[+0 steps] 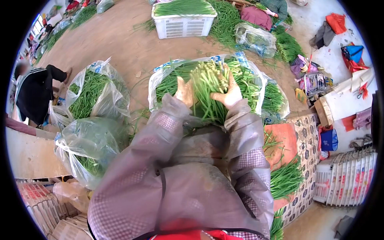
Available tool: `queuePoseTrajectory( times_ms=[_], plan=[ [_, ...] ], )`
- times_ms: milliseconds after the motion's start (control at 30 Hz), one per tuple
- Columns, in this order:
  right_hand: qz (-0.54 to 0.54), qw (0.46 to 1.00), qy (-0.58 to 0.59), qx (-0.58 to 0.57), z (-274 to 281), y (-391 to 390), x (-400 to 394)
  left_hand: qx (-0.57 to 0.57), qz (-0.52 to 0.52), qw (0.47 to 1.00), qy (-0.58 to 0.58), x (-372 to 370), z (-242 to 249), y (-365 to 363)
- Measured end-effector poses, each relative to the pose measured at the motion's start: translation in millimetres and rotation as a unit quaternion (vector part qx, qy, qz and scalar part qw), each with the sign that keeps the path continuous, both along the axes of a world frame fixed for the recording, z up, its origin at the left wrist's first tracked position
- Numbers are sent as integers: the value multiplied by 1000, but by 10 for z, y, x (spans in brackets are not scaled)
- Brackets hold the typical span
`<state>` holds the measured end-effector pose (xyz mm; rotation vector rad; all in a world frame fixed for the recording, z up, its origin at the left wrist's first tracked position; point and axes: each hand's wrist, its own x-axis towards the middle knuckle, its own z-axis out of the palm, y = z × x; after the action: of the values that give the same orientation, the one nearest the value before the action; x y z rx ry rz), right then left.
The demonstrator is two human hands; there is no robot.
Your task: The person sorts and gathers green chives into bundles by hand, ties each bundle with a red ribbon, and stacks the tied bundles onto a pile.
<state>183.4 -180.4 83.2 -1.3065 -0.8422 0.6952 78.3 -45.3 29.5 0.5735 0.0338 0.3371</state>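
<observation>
Between my two hands is an upright bunch of long thin green stalks [210, 86], pale yellow ends on top and green ends hanging towards my lap. The exact kind of plant is hard to tell. My left hand [185, 92] closes on the bunch from the left. Across from it, my right hand [230, 94] grips the other side, thumb across the front. Just beyond them a clear plastic bag [152, 92] lies opened, full of loose green stalks [248, 84]. Wet-looking translucent sleeves cover both of my arms.
Bags of stalks [94, 92] stand at my left, near a seated person [34, 94]. Ahead is a white crate [184, 26] heaped with stalks. To my right, stalks [286, 180] lie on an orange sheet [282, 140]. White crates [342, 182] stand farther right.
</observation>
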Motion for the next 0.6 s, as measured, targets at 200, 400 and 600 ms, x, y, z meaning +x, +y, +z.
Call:
queuePoseTrajectory(
  times_ms=[200,400,600],
  plan=[
    [57,994,-62,-67,-49,-71,171,238,13,969,-69,52,-156,-35],
    [38,984,-173,-4,-73,-213,121,260,16,964,-56,32,-12,-73],
    [-81,916,-392,39,154,-259,-52,247,-6,967,-64,131,64,-135]
  ],
)
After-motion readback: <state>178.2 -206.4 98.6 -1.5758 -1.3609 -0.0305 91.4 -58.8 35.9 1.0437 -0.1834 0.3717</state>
